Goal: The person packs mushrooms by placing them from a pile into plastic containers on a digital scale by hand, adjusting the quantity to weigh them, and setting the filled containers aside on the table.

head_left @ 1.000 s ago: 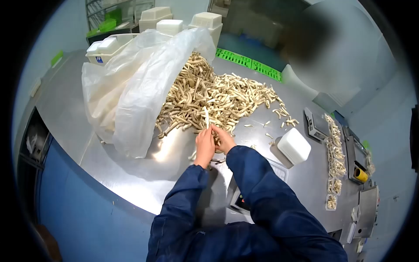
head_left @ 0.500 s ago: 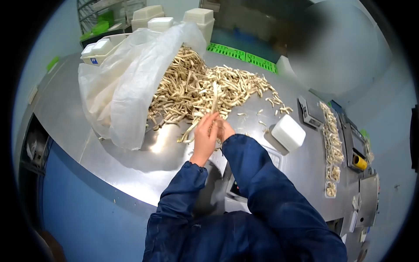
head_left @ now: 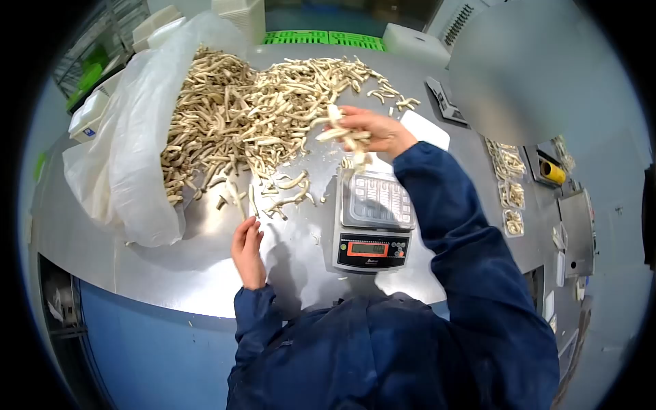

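My right hand (head_left: 376,130) is closed round a small bunch of long pale mushrooms (head_left: 335,133), raised just beyond the scale. Below it, a clear plastic tray (head_left: 379,198) rests on the pan of a digital scale (head_left: 372,253) with a lit display. At the near side of the pile, my left hand (head_left: 248,253) has its fingers drawn together at the end of a long mushroom (head_left: 236,198), seemingly pinching it. Several loose mushrooms (head_left: 290,191) lie to its right. The big mushroom pile (head_left: 273,102) spreads out of a translucent plastic bag (head_left: 130,150).
A white tub (head_left: 425,130) sits behind my right hand. Filled mushroom trays (head_left: 512,195) line the right side, near a second scale (head_left: 445,102). Green crates (head_left: 324,37) and stacked white containers (head_left: 239,17) stand along the back.
My hands have separated: the right moved right and up with mushrooms, the left moved left and down. The scale and its tray have come into full view as the camera shifted.
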A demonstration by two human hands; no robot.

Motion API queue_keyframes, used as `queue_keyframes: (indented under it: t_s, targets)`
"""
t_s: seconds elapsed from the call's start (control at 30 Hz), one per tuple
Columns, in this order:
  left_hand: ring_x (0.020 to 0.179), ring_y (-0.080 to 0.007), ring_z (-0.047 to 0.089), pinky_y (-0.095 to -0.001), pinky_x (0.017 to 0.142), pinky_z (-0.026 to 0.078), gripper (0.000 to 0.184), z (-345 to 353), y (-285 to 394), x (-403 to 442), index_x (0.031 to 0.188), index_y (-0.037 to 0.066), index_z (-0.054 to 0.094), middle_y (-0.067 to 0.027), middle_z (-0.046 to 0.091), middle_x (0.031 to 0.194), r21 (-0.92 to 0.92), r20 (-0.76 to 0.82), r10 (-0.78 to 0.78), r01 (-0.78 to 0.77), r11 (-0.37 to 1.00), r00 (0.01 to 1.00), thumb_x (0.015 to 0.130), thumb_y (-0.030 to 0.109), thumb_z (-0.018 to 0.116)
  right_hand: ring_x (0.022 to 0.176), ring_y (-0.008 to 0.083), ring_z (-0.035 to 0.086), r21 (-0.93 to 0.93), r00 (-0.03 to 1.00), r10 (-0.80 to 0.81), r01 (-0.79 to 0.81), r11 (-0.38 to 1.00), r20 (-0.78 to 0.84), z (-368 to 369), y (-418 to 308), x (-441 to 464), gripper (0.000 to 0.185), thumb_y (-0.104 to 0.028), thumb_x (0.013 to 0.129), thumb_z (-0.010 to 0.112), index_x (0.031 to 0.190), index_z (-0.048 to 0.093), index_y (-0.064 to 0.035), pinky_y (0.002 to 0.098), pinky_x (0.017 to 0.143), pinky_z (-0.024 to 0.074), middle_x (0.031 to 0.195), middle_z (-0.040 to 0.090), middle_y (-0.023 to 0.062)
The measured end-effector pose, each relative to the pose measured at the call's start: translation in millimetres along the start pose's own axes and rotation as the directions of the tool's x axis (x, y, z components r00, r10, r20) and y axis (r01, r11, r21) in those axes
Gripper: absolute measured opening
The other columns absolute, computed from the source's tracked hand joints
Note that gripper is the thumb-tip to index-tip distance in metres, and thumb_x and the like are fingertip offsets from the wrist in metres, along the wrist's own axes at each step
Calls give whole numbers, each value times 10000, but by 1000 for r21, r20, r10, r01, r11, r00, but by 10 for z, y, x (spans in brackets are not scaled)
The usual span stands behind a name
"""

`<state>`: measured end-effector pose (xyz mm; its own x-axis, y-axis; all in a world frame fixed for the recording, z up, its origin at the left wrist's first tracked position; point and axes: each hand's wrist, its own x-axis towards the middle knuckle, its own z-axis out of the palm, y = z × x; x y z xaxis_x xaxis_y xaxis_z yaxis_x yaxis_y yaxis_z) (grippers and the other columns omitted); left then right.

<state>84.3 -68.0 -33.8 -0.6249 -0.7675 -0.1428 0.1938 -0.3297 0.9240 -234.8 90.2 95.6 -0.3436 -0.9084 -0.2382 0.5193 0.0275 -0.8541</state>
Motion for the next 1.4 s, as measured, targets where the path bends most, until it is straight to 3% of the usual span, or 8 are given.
queue_keyframes:
  t_s: [0.23,0.47,0.6,0.77,1.0,1.13,1.27,1.4]
  targets:
    - [1029,-133,595,-267,835,483,220,-536,-256,-419,1170,35,603,-55,629,1146,-50,-92,-112,108,993,989,964,106,569,949,101,575,-575,972,227,-224,787,-68,-311,119,-802,496,-34,816,633,1296,507,-38,241,812,482,1094,605,54]
    - [974,-137,595,-264,827,473,443,-401,-147,-371,1379,78,467,-85,565,1250,45,-105,-124,129,991,987,944,66,552,1055,267,615,-993,982,186,-47,109,-26,-176,344,-947,532,-198,795,699,1295,557,-82,363,905,475,1160,643,162]
    - [885,-111,559,-272,818,475,641,-213,74,-385,1506,172,255,-70,549,1187,188,-13,-117,117,975,993,934,41,514,1016,281,649,-960,995,-68,-49,274,-70,-303,270,-1118,501,-237,797,690,1248,584,-47,358,846,510,1117,660,197]
    - [758,-88,526,-262,734,486,538,-229,12,-385,1422,100,360,-7,517,987,119,80,-286,276,954,955,909,28,507,833,271,654,-952,855,-432,-205,227,-287,-503,443,-1818,302,-147,824,663,1079,645,16,339,752,510,965,689,167]
    - [617,-53,428,-204,575,383,106,295,85,-294,989,71,540,29,479,795,245,268,-350,288,926,898,888,44,558,749,284,666,-745,614,-436,-448,494,-658,-585,1381,-2501,224,-148,820,651,972,679,13,349,704,513,826,691,163]
    - [581,-37,375,-191,517,315,58,528,39,-212,955,67,562,48,465,749,245,338,-323,248,937,884,897,62,564,847,368,639,-747,532,-524,-475,466,-665,-900,2025,-2425,223,-141,806,638,982,661,-6,404,739,516,924,668,185]
    - [537,-40,350,-200,490,285,138,476,-16,-183,997,45,606,57,438,698,351,265,-310,208,913,913,898,139,587,785,393,574,-806,556,-639,-564,180,-532,-819,2202,-2188,131,-158,828,609,841,540,-48,476,675,480,872,553,163]
    - [536,-34,372,-215,479,285,168,148,-146,72,991,55,676,72,454,664,627,107,-79,-6,779,991,906,168,585,787,374,593,-742,533,-549,-610,277,-643,-1130,2204,-2204,86,-114,788,589,783,604,-29,447,677,481,823,610,175]
